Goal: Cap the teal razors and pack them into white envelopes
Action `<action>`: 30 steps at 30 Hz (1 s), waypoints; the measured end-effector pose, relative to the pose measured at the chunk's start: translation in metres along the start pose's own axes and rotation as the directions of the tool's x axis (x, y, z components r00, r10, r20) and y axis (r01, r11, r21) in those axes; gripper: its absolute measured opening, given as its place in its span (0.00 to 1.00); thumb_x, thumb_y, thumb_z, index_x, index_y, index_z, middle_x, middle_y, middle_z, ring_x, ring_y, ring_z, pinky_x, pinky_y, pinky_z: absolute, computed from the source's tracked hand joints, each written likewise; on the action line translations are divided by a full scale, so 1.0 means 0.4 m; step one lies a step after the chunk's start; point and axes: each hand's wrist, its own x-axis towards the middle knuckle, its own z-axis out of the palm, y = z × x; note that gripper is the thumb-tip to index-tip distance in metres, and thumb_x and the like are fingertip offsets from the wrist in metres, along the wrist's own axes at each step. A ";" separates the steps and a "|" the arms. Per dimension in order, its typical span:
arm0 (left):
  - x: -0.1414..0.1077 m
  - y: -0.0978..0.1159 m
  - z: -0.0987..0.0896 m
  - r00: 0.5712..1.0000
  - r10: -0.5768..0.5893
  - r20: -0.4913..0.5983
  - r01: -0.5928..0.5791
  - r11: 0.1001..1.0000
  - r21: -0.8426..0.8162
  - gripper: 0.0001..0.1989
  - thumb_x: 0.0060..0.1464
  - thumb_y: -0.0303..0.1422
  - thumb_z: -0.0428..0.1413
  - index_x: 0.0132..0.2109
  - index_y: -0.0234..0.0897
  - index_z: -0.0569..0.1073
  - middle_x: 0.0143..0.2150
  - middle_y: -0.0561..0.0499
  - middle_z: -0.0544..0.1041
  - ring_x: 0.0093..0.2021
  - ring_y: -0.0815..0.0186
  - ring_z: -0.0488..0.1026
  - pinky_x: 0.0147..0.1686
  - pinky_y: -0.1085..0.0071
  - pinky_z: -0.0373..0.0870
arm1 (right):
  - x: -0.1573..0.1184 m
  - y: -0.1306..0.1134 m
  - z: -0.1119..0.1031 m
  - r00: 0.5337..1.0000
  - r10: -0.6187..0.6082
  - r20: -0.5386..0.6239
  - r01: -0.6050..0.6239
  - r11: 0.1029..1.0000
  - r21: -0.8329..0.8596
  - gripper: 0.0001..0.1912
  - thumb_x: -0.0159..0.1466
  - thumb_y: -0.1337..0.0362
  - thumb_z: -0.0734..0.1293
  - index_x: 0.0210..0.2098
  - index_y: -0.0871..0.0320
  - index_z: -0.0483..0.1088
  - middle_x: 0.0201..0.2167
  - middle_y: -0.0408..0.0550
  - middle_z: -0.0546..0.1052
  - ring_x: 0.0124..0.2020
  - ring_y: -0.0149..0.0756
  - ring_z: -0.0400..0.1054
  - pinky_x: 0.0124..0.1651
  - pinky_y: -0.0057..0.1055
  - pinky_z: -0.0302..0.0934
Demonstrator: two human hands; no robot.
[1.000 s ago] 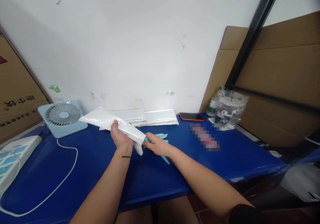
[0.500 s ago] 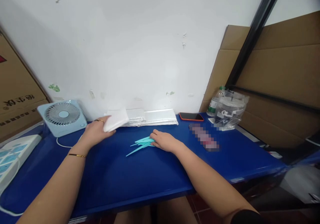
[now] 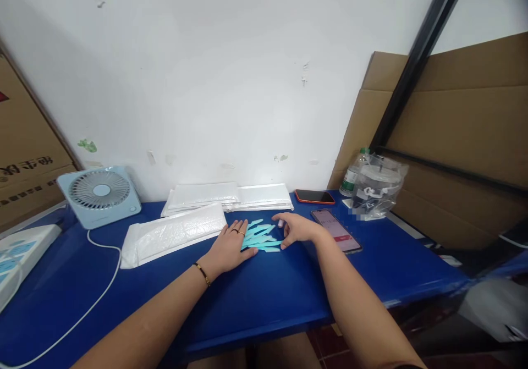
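Slim turquoise plastic pieces, which look like eyebrow razors [image 3: 260,237], lie in a loose, fanned pile on the blue table. My left hand [image 3: 228,249] rests flat over the left end of the pile, its fingers stretched out and covering some handles. At the right end is my right hand [image 3: 295,230], thumb and forefinger spread apart, with the thumb at the tip of one piece. A white bubble mailer [image 3: 177,232] lies just left of the pile, its right end close to my left fingers.
More white bubble mailers [image 3: 264,194] are stacked against the wall. An orange-edged phone [image 3: 314,196] and a second phone [image 3: 337,230] lie at the right, near a bottle [image 3: 350,176] and a bagged container [image 3: 377,185]. On the left stand a blue fan [image 3: 101,193] and a power strip [image 3: 25,253].
My left hand has put the white mailer down on the table and moved right onto the turquoise pile. My right hand has opened and shifted right; the pieces now lie more spread out.
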 end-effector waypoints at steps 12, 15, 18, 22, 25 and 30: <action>-0.017 -0.137 -0.084 0.983 -0.038 -0.181 0.004 0.983 -0.185 0.26 0.56 0.47 0.47 0.58 0.44 0.65 0.63 0.46 0.62 0.64 0.55 0.54 0.61 0.53 0.48 | -0.038 -0.023 -0.029 0.996 0.076 0.046 -0.070 0.992 -0.109 0.37 0.37 0.65 0.77 0.47 0.55 0.65 0.31 0.41 0.71 0.30 0.34 0.67 0.29 0.27 0.60; -0.035 -0.220 -0.098 0.995 -0.057 -0.078 0.029 0.949 -0.314 0.22 0.50 0.45 0.54 0.52 0.46 0.72 0.54 0.46 0.73 0.55 0.56 0.68 0.54 0.60 0.62 | -0.033 -0.053 -0.013 0.990 -0.021 0.140 0.021 1.000 0.000 0.35 0.41 0.63 0.76 0.47 0.55 0.63 0.30 0.39 0.72 0.28 0.31 0.67 0.30 0.26 0.60; -0.055 -0.265 -0.121 0.994 -0.092 -0.064 0.059 0.914 -0.402 0.21 0.42 0.42 0.58 0.47 0.48 0.75 0.48 0.48 0.77 0.49 0.55 0.73 0.49 0.63 0.67 | -0.027 -0.070 -0.005 0.995 -0.069 0.068 0.070 0.997 -0.012 0.29 0.46 0.60 0.74 0.46 0.57 0.65 0.28 0.39 0.70 0.26 0.30 0.65 0.29 0.26 0.59; -0.059 -0.245 -0.138 0.978 -0.165 -0.131 0.095 0.900 -0.426 0.18 0.42 0.41 0.58 0.43 0.46 0.77 0.43 0.48 0.79 0.45 0.55 0.75 0.44 0.63 0.70 | -0.025 -0.077 -0.006 0.988 -0.149 -0.035 0.148 0.988 -0.035 0.21 0.53 0.55 0.70 0.43 0.57 0.68 0.29 0.41 0.69 0.27 0.30 0.62 0.30 0.26 0.58; -0.045 -0.178 -0.119 0.978 -0.092 -0.188 0.023 0.940 -0.339 0.22 0.47 0.46 0.55 0.49 0.44 0.74 0.51 0.45 0.74 0.51 0.54 0.70 0.50 0.60 0.66 | -0.024 -0.083 0.002 0.974 -0.224 0.029 0.225 0.971 -0.075 0.32 0.45 0.52 0.74 0.48 0.54 0.68 0.43 0.48 0.68 0.37 0.36 0.65 0.38 0.30 0.61; -0.027 -0.045 -0.053 0.998 0.059 -0.013 -0.060 0.975 -0.214 0.49 0.36 0.53 0.61 0.64 0.40 0.55 0.61 0.39 0.61 0.60 0.47 0.57 0.54 0.57 0.58 | -0.007 -0.084 0.031 0.971 -0.237 0.021 0.236 0.947 -0.217 0.60 0.35 0.52 0.78 0.63 0.50 0.50 0.59 0.55 0.55 0.60 0.52 0.48 0.57 0.44 0.50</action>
